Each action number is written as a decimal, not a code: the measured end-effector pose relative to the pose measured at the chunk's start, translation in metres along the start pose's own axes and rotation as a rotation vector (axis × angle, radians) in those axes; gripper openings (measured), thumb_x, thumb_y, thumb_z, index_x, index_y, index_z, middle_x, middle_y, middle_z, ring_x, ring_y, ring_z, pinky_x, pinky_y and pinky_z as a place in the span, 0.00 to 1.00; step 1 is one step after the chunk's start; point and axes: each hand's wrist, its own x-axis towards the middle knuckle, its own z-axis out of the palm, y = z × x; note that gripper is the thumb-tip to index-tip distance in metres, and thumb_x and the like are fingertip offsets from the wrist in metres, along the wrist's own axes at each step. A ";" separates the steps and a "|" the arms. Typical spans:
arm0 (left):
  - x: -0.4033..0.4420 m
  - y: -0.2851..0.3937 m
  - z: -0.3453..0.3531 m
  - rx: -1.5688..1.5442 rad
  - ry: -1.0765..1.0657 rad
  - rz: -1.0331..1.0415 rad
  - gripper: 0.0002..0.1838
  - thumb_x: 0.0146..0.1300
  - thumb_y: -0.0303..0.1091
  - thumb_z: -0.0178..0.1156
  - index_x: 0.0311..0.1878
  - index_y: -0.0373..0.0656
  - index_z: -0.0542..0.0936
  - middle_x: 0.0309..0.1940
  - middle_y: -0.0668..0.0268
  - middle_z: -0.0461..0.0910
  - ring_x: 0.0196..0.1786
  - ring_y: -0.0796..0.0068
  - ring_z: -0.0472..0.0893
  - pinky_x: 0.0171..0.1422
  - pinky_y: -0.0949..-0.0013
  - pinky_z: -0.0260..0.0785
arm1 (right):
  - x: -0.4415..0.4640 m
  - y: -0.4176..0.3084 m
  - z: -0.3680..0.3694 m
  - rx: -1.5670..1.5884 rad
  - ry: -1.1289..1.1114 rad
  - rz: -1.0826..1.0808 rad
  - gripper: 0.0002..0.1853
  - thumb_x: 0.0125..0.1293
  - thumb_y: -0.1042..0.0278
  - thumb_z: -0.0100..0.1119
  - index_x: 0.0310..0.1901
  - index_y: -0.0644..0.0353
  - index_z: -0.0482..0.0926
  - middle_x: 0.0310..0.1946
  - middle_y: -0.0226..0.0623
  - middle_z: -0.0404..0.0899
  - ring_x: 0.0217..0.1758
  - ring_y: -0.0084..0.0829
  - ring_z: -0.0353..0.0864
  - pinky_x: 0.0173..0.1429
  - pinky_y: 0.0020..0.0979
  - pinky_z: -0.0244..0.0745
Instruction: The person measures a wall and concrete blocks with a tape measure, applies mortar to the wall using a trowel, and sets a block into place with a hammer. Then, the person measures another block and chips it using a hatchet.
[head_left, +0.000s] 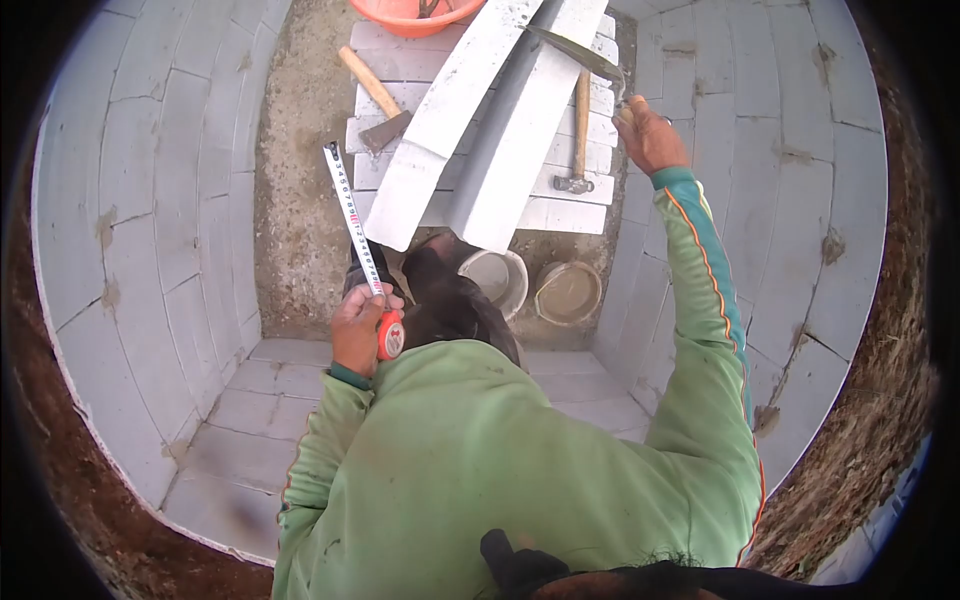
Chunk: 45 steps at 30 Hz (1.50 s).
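My left hand [357, 325] is closed around a red tape measure [390, 338], its white blade [350, 215] pulled out and slanting away over the ground. Out to the right, my right hand [650, 138] grips a trowel by its handle; the trowel's dark blade [575, 50] points left over the long pale blocks. Two of these, a left block [440, 125] and a right block [530, 120], lie lengthwise across a row of flat blocks [560, 215]. A hatchet [385, 130] lies left of them, and a hammer [577, 150] to their right.
Grey block walls rise on the left [160, 200] and right [780, 200], with another behind me. Near my legs stand a white bucket [515, 290] and a second bucket [568, 292]. An orange basin [415, 25] sits at the far end. Bare soil [880, 450] borders the walls outside.
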 end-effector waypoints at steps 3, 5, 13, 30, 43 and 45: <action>0.005 -0.005 -0.012 0.070 0.018 -0.002 0.10 0.77 0.30 0.55 0.54 0.36 0.78 0.38 0.60 0.85 0.39 0.72 0.84 0.43 0.68 0.79 | -0.001 -0.001 -0.010 -0.015 0.142 -0.060 0.24 0.72 0.46 0.59 0.61 0.53 0.74 0.45 0.50 0.87 0.48 0.54 0.87 0.51 0.51 0.82; 0.000 -0.008 -0.017 0.044 0.048 -0.015 0.10 0.77 0.30 0.55 0.54 0.36 0.78 0.38 0.61 0.85 0.37 0.73 0.84 0.43 0.69 0.79 | -0.017 -0.021 -0.019 0.233 0.295 -0.024 0.24 0.73 0.46 0.59 0.61 0.53 0.74 0.45 0.48 0.87 0.49 0.54 0.87 0.51 0.52 0.81; 0.000 -0.013 -0.043 0.129 0.059 0.038 0.10 0.77 0.30 0.56 0.55 0.36 0.78 0.36 0.62 0.85 0.36 0.74 0.83 0.41 0.71 0.77 | -0.009 -0.013 -0.021 0.090 0.212 -0.055 0.22 0.73 0.46 0.58 0.59 0.51 0.73 0.43 0.48 0.87 0.48 0.54 0.87 0.49 0.52 0.82; 0.020 -0.084 -0.191 0.325 0.322 0.013 0.07 0.74 0.26 0.53 0.46 0.35 0.80 0.31 0.63 0.84 0.29 0.77 0.81 0.33 0.71 0.74 | 0.001 -0.013 -0.027 0.082 0.140 -0.003 0.23 0.73 0.45 0.58 0.56 0.54 0.72 0.40 0.55 0.86 0.45 0.59 0.86 0.48 0.54 0.80; -0.011 -0.144 -0.248 0.217 0.347 -0.226 0.08 0.71 0.23 0.54 0.47 0.35 0.80 0.27 0.58 0.84 0.23 0.71 0.81 0.27 0.68 0.74 | -0.013 -0.007 -0.003 0.340 0.368 -0.086 0.23 0.73 0.41 0.56 0.51 0.55 0.73 0.34 0.54 0.85 0.39 0.58 0.86 0.41 0.52 0.79; -0.012 -0.157 -0.249 0.217 0.337 -0.196 0.08 0.71 0.24 0.54 0.47 0.35 0.81 0.28 0.58 0.84 0.23 0.72 0.81 0.28 0.70 0.74 | -0.004 -0.002 -0.005 0.017 0.147 -0.062 0.23 0.73 0.43 0.58 0.53 0.56 0.73 0.34 0.54 0.85 0.39 0.58 0.86 0.41 0.51 0.79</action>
